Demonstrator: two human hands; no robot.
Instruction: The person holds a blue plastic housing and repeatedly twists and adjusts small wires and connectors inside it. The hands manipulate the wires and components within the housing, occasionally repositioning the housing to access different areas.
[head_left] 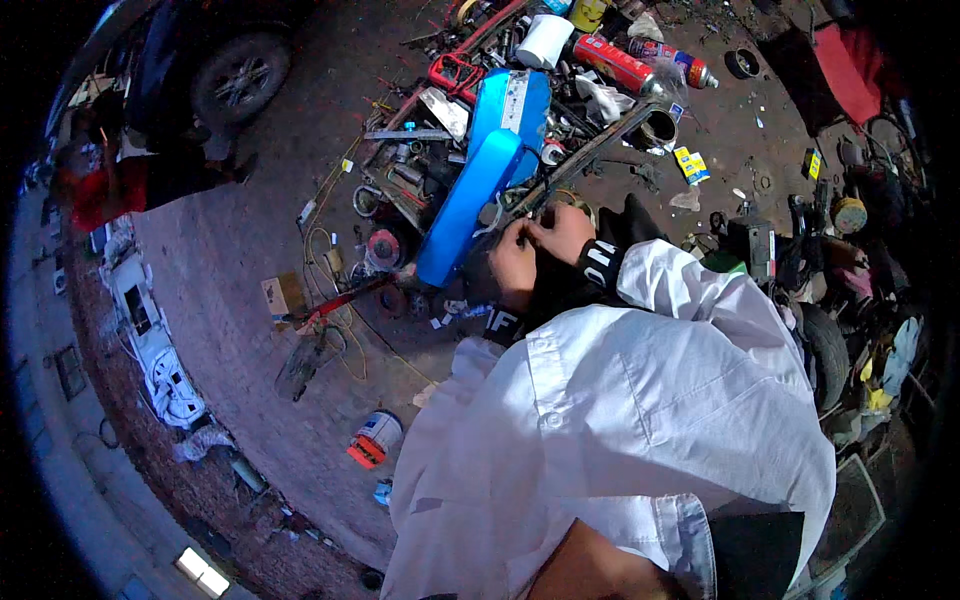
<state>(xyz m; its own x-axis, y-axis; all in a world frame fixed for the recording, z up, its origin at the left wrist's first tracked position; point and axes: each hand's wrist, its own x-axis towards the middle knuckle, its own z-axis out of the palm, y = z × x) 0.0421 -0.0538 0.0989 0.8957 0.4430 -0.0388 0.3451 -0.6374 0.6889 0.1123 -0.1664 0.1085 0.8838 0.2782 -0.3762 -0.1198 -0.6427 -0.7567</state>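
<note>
My left hand [514,264] and my right hand [566,234] come together in front of my body, at the near edge of a cluttered metal-framed tray [575,160]. Their fingers are curled and pinched, with the fingertips almost meeting. Whatever is between them is too small or hidden to make out. Just left of my hands, a long glossy blue panel [465,210] lies slanted across the tray's edge. Behind it rests a wider blue piece [537,120] with a pale strip. A thin bent pale piece [492,213] sits beside the long panel, close to my left hand.
Sockets, bolts and loose metal parts fill the tray, with a white cup-like container [545,42] and a red spray can [613,64] at its far side. A white-and-orange tub [376,438] stands at left. Scrap and a tyre [822,355] lie right; a parked vehicle's wheel [240,80] is far left.
</note>
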